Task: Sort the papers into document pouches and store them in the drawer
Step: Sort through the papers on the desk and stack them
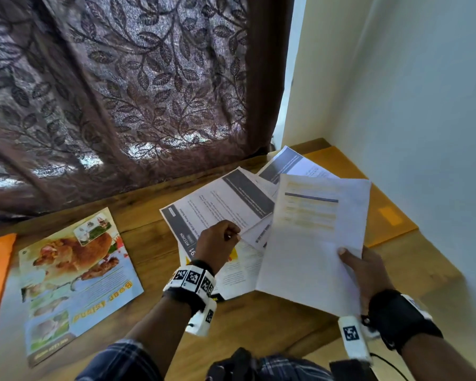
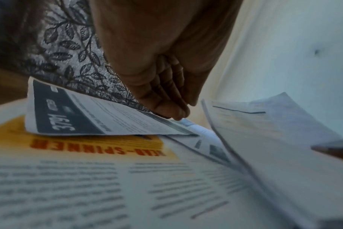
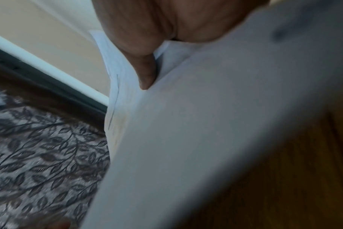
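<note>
Two hands are working the loose papers [image 1: 226,204] fanned on the wooden worktop [image 1: 149,243], right of centre. Right hand [image 1: 364,268] is holding up a white sheet [image 1: 311,243], thumb on top, fingers clamped underneath its near corner. Left hand [image 1: 217,244] is pinching the edge of a grey-banded sheet [image 2: 100,114], fingers [image 2: 166,106] together on it, lifting it off the pile. An orange pouch [image 1: 368,182] is lying under the papers by the wall; a colour brochure [image 1: 74,281] is lying well apart, left. Sheets likely light, floppy, slippery against each other; best taking them by an edge or corner.
</note>
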A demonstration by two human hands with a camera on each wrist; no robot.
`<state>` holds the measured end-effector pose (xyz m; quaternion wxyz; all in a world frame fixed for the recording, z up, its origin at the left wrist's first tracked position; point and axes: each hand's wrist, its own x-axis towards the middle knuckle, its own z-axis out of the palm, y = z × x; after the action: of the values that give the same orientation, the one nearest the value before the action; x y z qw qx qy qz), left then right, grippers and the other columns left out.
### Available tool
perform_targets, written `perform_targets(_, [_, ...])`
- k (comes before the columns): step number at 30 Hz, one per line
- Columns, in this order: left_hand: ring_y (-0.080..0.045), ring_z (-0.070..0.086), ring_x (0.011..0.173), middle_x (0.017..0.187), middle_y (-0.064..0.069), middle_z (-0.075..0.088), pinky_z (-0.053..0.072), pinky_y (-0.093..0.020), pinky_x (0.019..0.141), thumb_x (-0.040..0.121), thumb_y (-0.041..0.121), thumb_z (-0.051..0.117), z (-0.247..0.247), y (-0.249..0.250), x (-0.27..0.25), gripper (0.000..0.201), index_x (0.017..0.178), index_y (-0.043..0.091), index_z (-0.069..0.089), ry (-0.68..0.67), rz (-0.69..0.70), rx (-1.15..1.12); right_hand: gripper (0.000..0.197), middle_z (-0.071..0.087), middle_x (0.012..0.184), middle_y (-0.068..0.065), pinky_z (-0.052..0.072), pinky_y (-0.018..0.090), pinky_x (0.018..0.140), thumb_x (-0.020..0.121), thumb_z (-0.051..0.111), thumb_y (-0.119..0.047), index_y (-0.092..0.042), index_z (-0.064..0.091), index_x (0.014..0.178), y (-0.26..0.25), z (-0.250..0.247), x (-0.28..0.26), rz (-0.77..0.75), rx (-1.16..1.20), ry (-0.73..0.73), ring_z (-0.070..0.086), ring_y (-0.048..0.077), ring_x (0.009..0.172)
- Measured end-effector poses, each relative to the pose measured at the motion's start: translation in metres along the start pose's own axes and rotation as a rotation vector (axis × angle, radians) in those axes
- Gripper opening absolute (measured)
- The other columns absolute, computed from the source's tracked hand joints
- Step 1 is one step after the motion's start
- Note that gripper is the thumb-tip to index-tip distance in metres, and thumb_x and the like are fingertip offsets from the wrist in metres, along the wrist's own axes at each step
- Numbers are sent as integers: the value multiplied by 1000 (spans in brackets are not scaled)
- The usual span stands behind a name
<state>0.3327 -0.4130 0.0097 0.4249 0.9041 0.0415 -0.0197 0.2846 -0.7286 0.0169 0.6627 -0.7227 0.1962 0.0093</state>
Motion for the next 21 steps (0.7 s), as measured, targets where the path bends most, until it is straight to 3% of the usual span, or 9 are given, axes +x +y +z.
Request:
perform_targets(2, [-17, 62, 105, 116, 2, 66, 51, -28, 81, 93, 27, 66, 4, -8, 11, 21, 113, 22, 66, -48, 74, 212, 14, 71, 97, 5, 51, 34, 66, 97, 58, -8, -6, 67, 108, 5, -7, 7, 27, -27, 0, 66, 20, 84])
perform_targets(4, [-24, 46, 132, 145, -3, 47, 42, -39, 105, 94, 36, 62, 12, -16, 22, 46, 136, 19, 52, -166, 94, 427, 13, 72, 99, 13, 55, 42, 73, 96, 60, -9, -3, 69, 104, 16, -11, 17, 70, -78, 22, 67, 27, 85])
perform_targets(6, [-26, 27, 147, 161, -4, 26, 32, -46, 115, 96, 46, 56, 16, -20, 28, 67, 151, 16, 33, -234, 46, 573, 11, 74, 98, 16, 56, 52, 82, 94, 65, -13, -5, 72, 95, 29, -12, 26, 112, -130, 52, 69, 33, 86])
perform_targets(10, [-26, 33, 142, 156, -5, 30, 39, -46, 108, 99, 45, 50, 20, -21, 33, 62, 149, 15, 32, -181, 128, 771, 10, 75, 89, 9, 57, 55, 83, 91, 68, -19, -14, 74, 85, 42, -13, 32, 119, -201, 55, 71, 32, 84])
perform_targets(16, [-35, 46, 127, 144, -14, 37, 48, -51, 95, 102, 33, 41, 16, -18, 37, 48, 145, 12, 34, -250, 217, 1029, 15, 74, 82, 1, 53, 38, 71, 93, 66, -17, -19, 72, 79, 42, -15, 29, 79, -201, 48, 69, 27, 80])
perform_targets(21, [-35, 59, 110, 131, -13, 44, 54, -48, 79, 97, 9, 44, 12, -14, 40, 35, 132, 10, 41, -270, 228, 1019, 10, 76, 86, 6, 57, 50, 80, 90, 69, -21, -14, 75, 87, 49, -18, 32, 92, -212, 56, 71, 30, 82])
